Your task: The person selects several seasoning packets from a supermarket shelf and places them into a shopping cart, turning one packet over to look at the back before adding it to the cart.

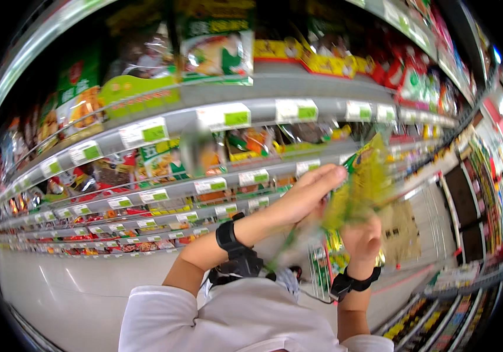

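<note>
My left hand [317, 189] grips the near left edge of a yellow-and-green plastic food packet [359, 180], thumb on top. My right hand [363, 235] is at the packet's lower end; motion blur hides how its fingers lie. The packet is tilted and blurred, in front of my chest to the right. A black strap with a small device sits on each wrist. Below my left hand another pale, green-edged packet [284, 246] shows blurred.
Long shelves [264, 112] of packaged foods with price tags run across the front. A shopping cart [322, 268] with green packets stands beside me. A cardboard box [396, 233] lies beyond my right hand, and more shelving [427, 317] is at lower right.
</note>
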A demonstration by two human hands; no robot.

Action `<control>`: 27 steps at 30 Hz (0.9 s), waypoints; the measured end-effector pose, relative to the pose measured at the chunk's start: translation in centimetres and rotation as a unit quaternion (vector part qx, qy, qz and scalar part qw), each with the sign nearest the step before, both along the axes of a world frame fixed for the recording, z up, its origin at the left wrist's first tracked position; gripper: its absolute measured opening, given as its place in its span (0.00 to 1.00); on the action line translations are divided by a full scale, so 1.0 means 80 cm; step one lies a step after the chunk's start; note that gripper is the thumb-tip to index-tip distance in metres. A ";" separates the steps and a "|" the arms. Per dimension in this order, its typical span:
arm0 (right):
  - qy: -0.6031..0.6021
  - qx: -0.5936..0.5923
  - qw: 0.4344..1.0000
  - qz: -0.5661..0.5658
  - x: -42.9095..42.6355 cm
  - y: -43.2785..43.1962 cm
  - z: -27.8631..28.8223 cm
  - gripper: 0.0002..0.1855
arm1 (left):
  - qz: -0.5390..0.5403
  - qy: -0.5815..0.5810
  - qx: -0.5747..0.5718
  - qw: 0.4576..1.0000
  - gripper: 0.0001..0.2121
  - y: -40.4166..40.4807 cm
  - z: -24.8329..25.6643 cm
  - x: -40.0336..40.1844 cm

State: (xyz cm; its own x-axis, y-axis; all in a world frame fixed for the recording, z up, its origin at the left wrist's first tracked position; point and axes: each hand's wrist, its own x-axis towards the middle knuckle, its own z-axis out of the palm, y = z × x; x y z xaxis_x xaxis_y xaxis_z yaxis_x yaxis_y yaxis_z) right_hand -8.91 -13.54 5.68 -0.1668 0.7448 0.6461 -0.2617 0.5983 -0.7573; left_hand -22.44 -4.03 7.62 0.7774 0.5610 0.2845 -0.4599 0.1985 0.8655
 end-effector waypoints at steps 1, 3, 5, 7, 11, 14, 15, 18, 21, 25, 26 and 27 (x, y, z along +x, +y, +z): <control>0.130 -0.179 0.969 -0.111 -0.014 -0.012 -0.007 0.45 | 0.089 0.020 0.044 0.995 0.13 0.005 0.009 -0.007; 0.040 -0.035 0.998 0.039 -0.020 0.019 0.009 0.48 | 0.285 0.016 0.103 0.953 0.10 0.027 0.021 -0.020; 0.022 -0.116 0.993 -0.007 -0.044 0.037 0.025 0.38 | 0.426 -0.036 0.149 0.892 0.11 0.036 0.042 -0.047; -0.124 -0.132 0.966 -0.183 -0.061 0.070 0.043 0.19 | 0.518 0.008 0.258 0.816 0.13 0.045 0.047 -0.078; -0.160 -0.044 0.948 -0.272 -0.069 0.141 0.094 0.08 | 0.575 0.006 0.465 0.673 0.13 0.063 0.089 -0.128; -0.226 0.334 0.856 -0.323 -0.064 0.205 0.139 0.11 | 0.549 -0.020 0.575 0.607 0.12 0.092 0.115 -0.147; -0.248 0.315 0.857 -0.323 -0.073 0.216 0.153 0.11 | 0.550 0.011 0.593 0.588 0.12 0.099 0.124 -0.161; -0.216 0.064 0.947 -0.229 -0.086 0.270 0.159 0.15 | 0.607 0.097 0.536 0.579 0.14 0.133 0.139 -0.179; -0.256 -0.065 0.949 -0.169 -0.094 0.292 0.169 0.17 | 0.689 0.177 0.509 0.485 0.18 0.141 0.155 -0.178; -0.312 -0.134 0.918 -0.206 -0.092 0.311 0.173 0.14 | 0.637 0.212 0.633 0.386 0.20 0.151 0.151 -0.159; -0.320 -0.150 0.913 -0.204 -0.093 0.312 0.174 0.14 | 0.616 0.226 0.657 0.371 0.18 0.153 0.142 -0.153; -0.330 -0.166 0.906 -0.207 -0.091 0.314 0.177 0.14 | 0.593 0.258 0.660 0.383 0.15 0.148 0.135 -0.145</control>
State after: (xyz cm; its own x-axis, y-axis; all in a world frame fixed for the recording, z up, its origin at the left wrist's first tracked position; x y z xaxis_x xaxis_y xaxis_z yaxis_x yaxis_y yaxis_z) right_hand -16.18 11.56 19.80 -0.0969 0.9668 0.2364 0.5093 0.2522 -0.8228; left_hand -34.03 7.79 18.39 0.3433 0.2393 0.9082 0.7500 -0.6519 -0.1117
